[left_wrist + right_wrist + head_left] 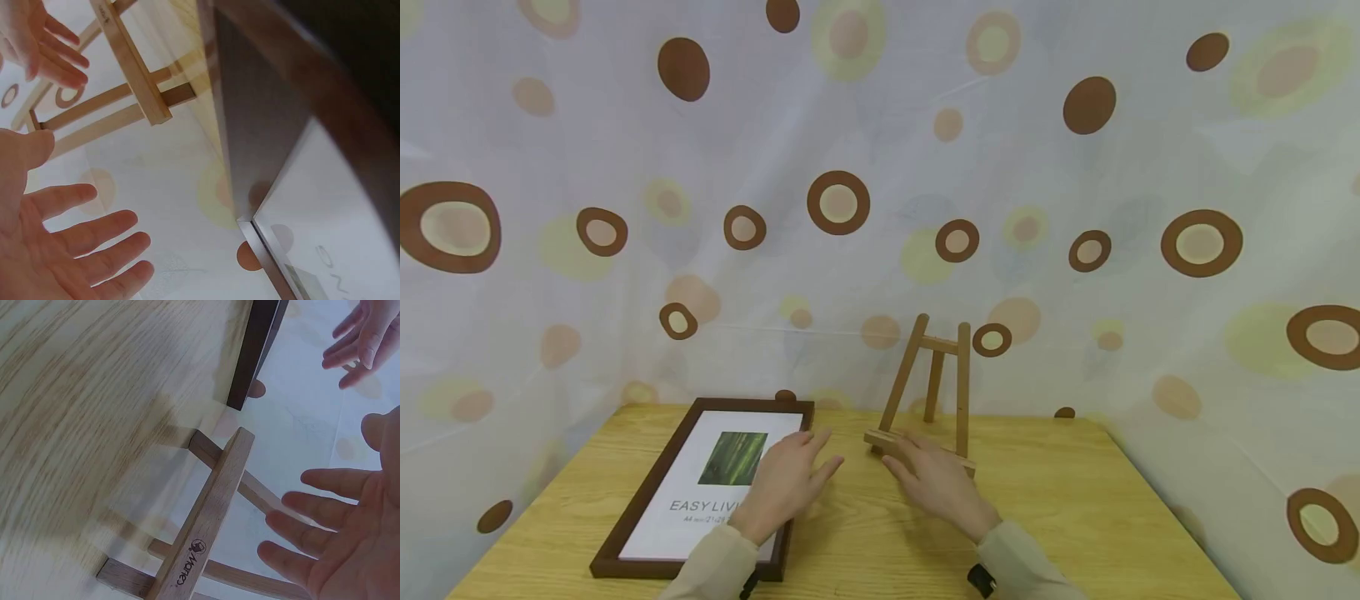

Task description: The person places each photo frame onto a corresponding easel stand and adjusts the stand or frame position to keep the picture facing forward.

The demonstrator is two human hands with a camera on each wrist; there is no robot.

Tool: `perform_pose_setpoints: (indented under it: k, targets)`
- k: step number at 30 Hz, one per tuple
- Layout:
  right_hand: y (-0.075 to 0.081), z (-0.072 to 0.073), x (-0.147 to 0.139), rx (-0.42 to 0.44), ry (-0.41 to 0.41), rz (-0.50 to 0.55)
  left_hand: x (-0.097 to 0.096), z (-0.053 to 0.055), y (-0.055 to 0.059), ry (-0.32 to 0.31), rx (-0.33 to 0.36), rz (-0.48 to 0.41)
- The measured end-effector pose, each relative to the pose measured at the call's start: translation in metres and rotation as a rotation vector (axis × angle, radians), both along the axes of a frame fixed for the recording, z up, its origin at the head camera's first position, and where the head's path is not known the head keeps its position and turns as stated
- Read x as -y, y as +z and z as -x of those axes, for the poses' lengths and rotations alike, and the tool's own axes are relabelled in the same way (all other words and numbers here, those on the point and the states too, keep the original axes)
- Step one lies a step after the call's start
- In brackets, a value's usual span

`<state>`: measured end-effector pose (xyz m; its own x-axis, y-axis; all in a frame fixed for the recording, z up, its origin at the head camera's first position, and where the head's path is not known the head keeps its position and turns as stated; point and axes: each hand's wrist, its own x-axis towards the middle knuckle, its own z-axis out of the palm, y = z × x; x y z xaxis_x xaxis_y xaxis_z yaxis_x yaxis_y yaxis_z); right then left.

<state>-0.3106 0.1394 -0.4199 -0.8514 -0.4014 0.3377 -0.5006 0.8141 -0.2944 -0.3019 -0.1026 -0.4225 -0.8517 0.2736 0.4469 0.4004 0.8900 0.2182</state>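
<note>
A pale curtain [880, 125] is hanging behind the counter [1060, 517] and along both its sides, carrying spots and rings in brown, peach and yellow-green. The counter is showing a light yellow wood grain. A frame [650, 490] is lying flat on the left part of the counter, its dark brown border surrounding a white sheet [662, 537]. A wooden easel [963, 392] is standing to the right of the frame, towards the back of the counter: 2 front legs are converging upward, 1 crossbar is joining them near the top, 1 rear leg is propping them from behind, and a ledge [206, 519] is running across the front.

2 pale sleeves [718, 562] are reaching in from the near side. The left hand [786, 483] is hovering over the right side of the frame, released, its fingers extended. The right hand [936, 479] is hovering just in front of the easel, also released; the right wrist view is showing its fingers apart from the ledge. A gap is separating the 2 hands.

A green print [732, 458] is sitting within the sheet. Black bands [981, 579] are peeking out by the cuffs. Below the print, grey lettering [703, 506] is running partly under the left hand. A small dark logo [190, 559] is marking the ledge
</note>
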Motion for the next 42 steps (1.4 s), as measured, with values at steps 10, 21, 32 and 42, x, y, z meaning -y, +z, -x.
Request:
perform_pose_setpoints:
  k: [10,21,32,42]
  targets:
    - [-0.001,0.002,0.003,0.064,0.051,0.156,0.011,0.005,0.000,0.029,0.088,-0.209]
    - [-0.016,0.010,0.008,0.104,0.096,0.242,0.035,0.010,-0.006,0.051,0.178,-0.460]
    - [-0.019,0.008,0.014,0.144,0.090,0.284,0.061,0.011,-0.013,0.102,0.221,-0.514]
    - [-0.021,0.007,0.019,0.302,0.091,0.458,0.084,0.009,-0.014,0.106,0.326,-0.627]
